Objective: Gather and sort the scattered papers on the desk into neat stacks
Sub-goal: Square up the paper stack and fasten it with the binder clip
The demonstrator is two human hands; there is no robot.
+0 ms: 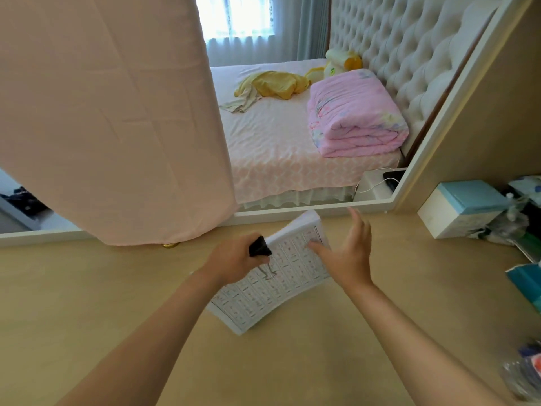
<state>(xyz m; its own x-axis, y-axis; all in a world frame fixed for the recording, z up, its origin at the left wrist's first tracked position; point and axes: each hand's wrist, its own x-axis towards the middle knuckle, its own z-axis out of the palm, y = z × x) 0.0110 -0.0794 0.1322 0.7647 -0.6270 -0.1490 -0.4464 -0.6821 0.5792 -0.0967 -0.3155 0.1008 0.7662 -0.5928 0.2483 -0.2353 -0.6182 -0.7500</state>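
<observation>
Head cam: we saw the paper stack (272,276) w/ printed grids sitting on the beige desk (117,303), between both hands, its near end curling up off the surface. Left hand (234,260) was closed around a black binder clip (259,247) at the stack's left edge. Right hand (345,253) was spread open, fingers apart, thumb (317,248) touching the top sheet; the rest hovered at the stack's right edge.

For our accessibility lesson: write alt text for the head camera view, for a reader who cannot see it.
A left hand grips a black binder clip on a paper stack above a beige desk, while the open right hand rests fingertips on the top page. Behind, a mirror reflects a bed.
</observation>
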